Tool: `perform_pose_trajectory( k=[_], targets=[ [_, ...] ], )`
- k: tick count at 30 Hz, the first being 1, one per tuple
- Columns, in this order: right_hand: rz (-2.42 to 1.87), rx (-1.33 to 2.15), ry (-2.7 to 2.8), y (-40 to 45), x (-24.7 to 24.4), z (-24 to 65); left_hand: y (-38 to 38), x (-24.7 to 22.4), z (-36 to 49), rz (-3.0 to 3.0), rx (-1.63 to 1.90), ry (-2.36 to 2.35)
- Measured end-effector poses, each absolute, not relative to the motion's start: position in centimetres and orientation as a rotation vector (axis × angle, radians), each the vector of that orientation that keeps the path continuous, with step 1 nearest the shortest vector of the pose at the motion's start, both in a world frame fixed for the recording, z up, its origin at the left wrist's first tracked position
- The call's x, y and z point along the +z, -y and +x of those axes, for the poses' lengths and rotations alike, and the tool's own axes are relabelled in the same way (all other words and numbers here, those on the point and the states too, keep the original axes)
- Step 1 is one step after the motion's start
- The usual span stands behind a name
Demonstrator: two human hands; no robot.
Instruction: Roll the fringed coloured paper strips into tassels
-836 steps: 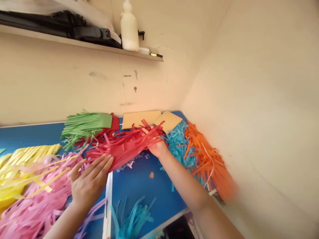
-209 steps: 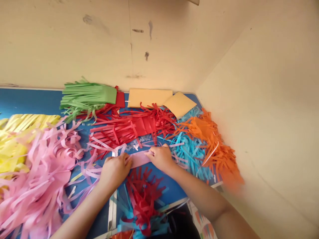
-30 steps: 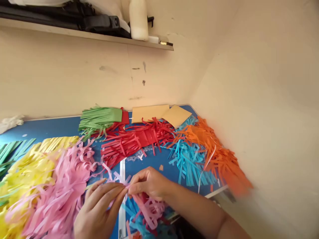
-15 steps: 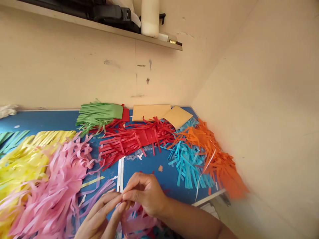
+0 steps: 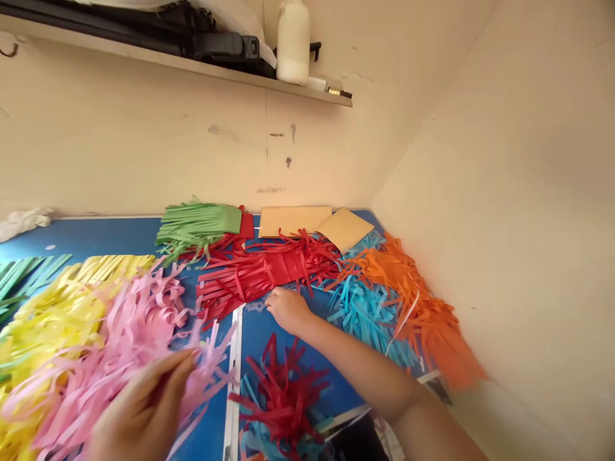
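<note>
My left hand (image 5: 148,400), a little blurred, is pinched on a pink and lilac paper fringe (image 5: 211,358) whose loose strips hang over the blue table. Further out, my right hand (image 5: 287,312) reaches to small clear pieces (image 5: 255,307) scattered at the edge of the red paper fringe (image 5: 269,269). Its fingers are curled together, and what is between them is too small to tell. Between my arms, near the table's front edge, lies a bunch of dark red fringe (image 5: 286,390) with light blue fringe (image 5: 254,435) under it.
Yellow fringe (image 5: 57,314) and pink fringe (image 5: 139,326) cover the left side. Green fringe (image 5: 206,221), tan paper pieces (image 5: 293,221), blue fringe (image 5: 360,314) and orange fringe (image 5: 423,307) lie at the back and right. A shelf (image 5: 230,78) holding a white bottle (image 5: 293,45) hangs above.
My hands were together at the front and are now apart. The right has moved forward to the clear pieces; the left has moved left with the pink and lilac fringe.
</note>
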State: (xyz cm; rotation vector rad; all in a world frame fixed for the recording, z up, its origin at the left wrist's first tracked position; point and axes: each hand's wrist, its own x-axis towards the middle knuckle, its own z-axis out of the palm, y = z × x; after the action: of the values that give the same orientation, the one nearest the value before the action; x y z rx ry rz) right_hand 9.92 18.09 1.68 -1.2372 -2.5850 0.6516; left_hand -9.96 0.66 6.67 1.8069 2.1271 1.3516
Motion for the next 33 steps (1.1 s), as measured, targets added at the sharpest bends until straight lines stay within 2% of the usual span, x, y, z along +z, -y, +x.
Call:
perform_pose_trajectory(
  k=[5,7,11,16,25,33],
  targets=[
    [-1.212,0.666,2.561,-15.9,4.8,11.4,-5.0,6.7,-5.9,1.718,1.264,-1.926],
    [-1.120,0.846,2.409,-14.4,6.1,12.9,-5.4,6.7,-4.5,1.699,1.266,-1.840],
    [-0.968,1.352,1.761,-11.1,6.7,15.2,-5.2,6.7,-2.6,1.541,1.213,-1.743],
    [-0.942,1.634,1.364,-9.2,5.6,15.7,-5.1,6.6,-1.1,1.545,1.138,-1.695],
    [-1.034,1.442,1.358,-8.6,5.4,16.1,-4.9,7.8,-0.2,1.889,1.206,-1.702],
    [-0.994,1.276,1.497,-7.9,6.2,16.4,-4.2,8.4,-0.2,1.857,1.168,-1.686]
  ],
)
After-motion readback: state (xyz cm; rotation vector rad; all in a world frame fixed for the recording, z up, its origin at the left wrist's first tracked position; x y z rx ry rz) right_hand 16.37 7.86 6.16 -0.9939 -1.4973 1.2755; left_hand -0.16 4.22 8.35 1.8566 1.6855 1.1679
